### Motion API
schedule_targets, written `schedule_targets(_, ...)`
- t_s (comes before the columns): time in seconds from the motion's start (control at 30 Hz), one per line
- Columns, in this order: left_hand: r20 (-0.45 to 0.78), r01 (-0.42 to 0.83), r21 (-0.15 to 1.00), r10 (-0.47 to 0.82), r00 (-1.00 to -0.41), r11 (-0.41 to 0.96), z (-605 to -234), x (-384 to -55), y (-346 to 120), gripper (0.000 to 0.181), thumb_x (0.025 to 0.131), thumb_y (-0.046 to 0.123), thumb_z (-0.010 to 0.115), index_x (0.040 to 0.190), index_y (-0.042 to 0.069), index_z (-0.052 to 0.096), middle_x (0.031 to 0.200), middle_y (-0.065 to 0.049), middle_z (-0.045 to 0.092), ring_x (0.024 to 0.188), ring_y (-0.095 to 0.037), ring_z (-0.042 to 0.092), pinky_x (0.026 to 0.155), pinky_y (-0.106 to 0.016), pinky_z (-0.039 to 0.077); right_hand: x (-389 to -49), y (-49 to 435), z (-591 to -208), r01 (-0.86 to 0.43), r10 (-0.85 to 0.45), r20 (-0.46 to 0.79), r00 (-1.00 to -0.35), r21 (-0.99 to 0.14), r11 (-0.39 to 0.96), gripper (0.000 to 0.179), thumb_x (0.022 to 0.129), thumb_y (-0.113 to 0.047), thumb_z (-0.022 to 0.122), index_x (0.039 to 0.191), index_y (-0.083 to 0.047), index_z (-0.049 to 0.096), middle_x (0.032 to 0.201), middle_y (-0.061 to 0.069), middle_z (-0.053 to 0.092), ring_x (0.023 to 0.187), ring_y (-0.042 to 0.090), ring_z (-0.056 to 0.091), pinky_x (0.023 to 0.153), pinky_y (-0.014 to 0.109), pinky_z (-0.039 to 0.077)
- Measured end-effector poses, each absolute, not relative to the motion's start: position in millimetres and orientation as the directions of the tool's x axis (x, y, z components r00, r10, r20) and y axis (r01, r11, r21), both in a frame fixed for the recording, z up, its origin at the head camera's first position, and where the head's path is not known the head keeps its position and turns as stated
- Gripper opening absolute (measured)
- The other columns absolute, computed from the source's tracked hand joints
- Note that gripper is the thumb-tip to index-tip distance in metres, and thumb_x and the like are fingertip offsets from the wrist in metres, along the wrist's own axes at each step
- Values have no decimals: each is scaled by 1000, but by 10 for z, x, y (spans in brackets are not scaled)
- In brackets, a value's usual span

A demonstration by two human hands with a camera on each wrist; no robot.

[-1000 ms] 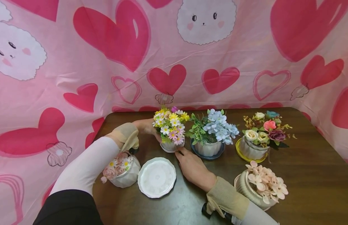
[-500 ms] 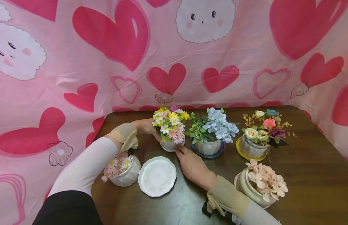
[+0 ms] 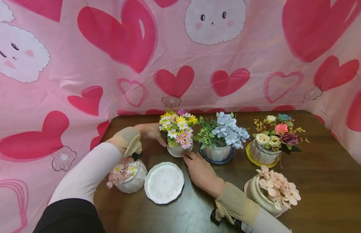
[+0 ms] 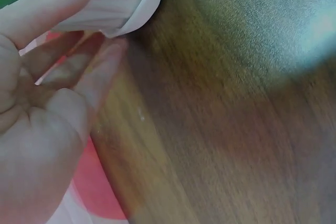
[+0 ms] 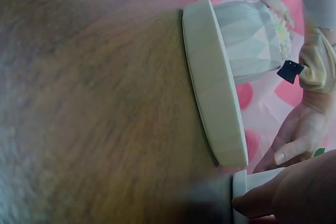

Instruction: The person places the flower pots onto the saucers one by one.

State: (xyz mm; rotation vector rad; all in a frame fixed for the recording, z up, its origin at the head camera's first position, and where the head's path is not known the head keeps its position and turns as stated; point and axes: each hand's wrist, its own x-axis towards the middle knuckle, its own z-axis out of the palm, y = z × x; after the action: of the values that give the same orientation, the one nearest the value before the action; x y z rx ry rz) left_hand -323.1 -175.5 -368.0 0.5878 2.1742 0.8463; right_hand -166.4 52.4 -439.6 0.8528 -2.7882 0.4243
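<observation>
A white pot of mixed daisies (image 3: 179, 134) stands on a small white saucer (image 3: 176, 155) near the table's back left. My left hand (image 3: 151, 132) is at the pot's left side. In the left wrist view its thumb (image 4: 63, 6) extends beside the pot wall (image 4: 115, 1), while the other fingertips are close to the saucer's rim. From the front right, my right hand (image 3: 202, 171) pinches the saucer's edge. The right wrist view shows a bent digit (image 5: 257, 200) on that rim (image 5: 240, 184). The pot partly hides the left fingers.
A larger white saucer (image 3: 164, 183) lies in front. Left of it is a pot of pink roses (image 3: 129, 178). Blue flowers (image 3: 227, 129) stand on a blue saucer, mixed roses (image 3: 273, 139) on a yellow one. A pot of peach flowers (image 3: 273, 191) is at right.
My left thumb has drawn back slightly from the daisy pot, leaving a small gap. The right hand and the pots keep their places.
</observation>
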Motion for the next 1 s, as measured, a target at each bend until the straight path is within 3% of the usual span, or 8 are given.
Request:
schedule_targets(0.23,-523,55,743,629,-575,667,-3648,-3218,-1841,73,85,-4,70,147,1,32,145,-20,48,129,-35,48,109,-44,45,-1670,501,-4378,-580,-519,284,-806,-205,788,25,96,-3,57,118,-2,66,124,12,62,114,28,63,101,51,48)
schedule_targets(0.4,-559,22,728,612,-560,685,-3606,-3181,-1880,67,88,-3,67,147,-2,35,147,-23,48,134,-35,50,108,-42,46,-1677,476,-4375,-601,-541,286,-791,-201,773,24,95,-1,56,116,-2,67,123,12,62,113,28,63,101,49,48)
schedule_targets(0.63,-654,70,584,521,-548,808,-3567,-3148,-1952,52,92,13,68,137,-5,51,140,-22,56,125,-25,58,110,-40,45,-1709,423,-4358,-637,-575,305,-759,-162,754,24,93,2,54,113,-1,67,120,9,64,111,25,64,101,45,48)
schedule_targets(1.0,-653,71,610,551,-519,789,-3576,-3163,-2088,42,91,6,63,130,-10,54,132,-23,60,105,-13,60,103,-34,50,-1812,379,-4311,-672,-621,276,-734,-161,723,27,94,4,51,115,-3,67,122,6,65,107,27,64,93,42,52)
